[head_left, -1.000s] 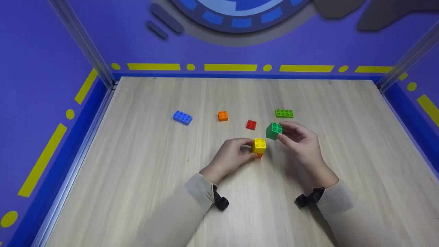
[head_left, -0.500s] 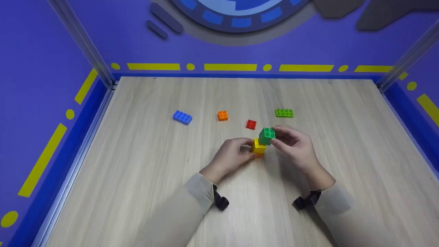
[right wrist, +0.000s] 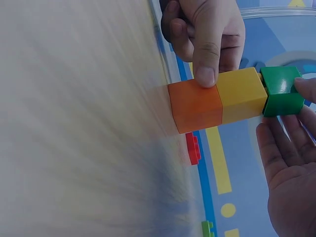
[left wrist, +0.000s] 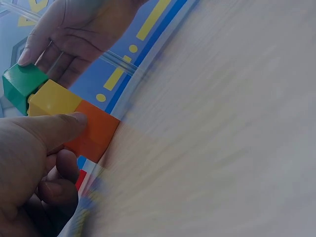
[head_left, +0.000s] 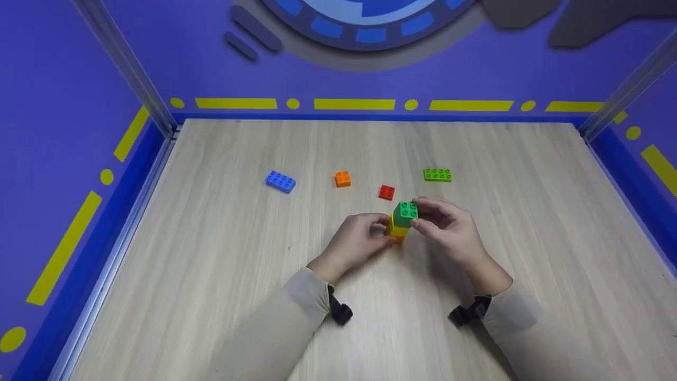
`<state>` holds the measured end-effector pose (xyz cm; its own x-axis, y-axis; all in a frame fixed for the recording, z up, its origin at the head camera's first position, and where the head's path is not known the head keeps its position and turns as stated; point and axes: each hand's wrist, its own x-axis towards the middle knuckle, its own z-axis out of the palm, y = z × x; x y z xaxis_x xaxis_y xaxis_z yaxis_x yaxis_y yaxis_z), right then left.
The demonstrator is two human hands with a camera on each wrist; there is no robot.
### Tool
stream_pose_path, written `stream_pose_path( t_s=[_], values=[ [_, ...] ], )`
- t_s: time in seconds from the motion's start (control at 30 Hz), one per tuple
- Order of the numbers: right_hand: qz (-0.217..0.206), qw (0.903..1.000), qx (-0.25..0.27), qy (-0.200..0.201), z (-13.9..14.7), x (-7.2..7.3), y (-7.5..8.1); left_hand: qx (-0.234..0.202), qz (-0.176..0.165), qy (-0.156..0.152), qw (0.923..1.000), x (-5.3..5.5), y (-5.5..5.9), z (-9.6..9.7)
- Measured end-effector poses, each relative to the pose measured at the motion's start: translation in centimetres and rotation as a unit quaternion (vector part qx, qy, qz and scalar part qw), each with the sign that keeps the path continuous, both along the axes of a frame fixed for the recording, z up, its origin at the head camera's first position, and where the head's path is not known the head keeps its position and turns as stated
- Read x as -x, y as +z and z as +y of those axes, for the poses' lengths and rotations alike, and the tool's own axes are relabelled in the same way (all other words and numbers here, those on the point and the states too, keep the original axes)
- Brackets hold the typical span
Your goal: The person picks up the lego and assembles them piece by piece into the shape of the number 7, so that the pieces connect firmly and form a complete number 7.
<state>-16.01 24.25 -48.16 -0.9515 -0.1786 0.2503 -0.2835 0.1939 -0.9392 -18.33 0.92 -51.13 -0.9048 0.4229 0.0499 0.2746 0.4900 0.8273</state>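
Note:
My left hand (head_left: 358,242) pinches a small stack, an orange brick (right wrist: 196,106) below and a yellow brick (right wrist: 242,96) on it, standing on the table. Its thumb lies across the seam of the two bricks. Between the thumb and fingers of my right hand (head_left: 449,228) is a green brick (head_left: 405,214), held at the top of the yellow one. In the right wrist view, yellow studs show in a narrow gap between them, and the green brick looks slightly tilted. The green brick's far side is hidden in the head view.
Behind the stack on the wooden table (head_left: 222,233) lie a blue brick (head_left: 281,181), a loose orange brick (head_left: 342,179), a flat red brick (head_left: 386,192) and a lime green brick (head_left: 438,175). Blue panels (head_left: 359,84) wall in the back and sides.
My right hand has moved left and toward me, carrying the green brick from beside the stack to over the yellow brick. The left hand has kept its grip in place.

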Motion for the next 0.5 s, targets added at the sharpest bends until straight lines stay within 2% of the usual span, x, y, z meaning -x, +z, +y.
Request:
stream_pose_path(
  t_s=[0.27, 0.5],
  values=[
    [0.002, 0.9999, -0.006, 0.008, -0.1, 0.11, -0.28, 0.002, 0.008, -0.001, 1.0, 0.03, 0.0, -0.12],
    [-0.018, 0.9993, 0.014, -0.029, -0.92, 0.08, -0.58, 0.0, 0.006, -0.002, 1.0, -0.03, 0.05, -0.11]
  ],
)
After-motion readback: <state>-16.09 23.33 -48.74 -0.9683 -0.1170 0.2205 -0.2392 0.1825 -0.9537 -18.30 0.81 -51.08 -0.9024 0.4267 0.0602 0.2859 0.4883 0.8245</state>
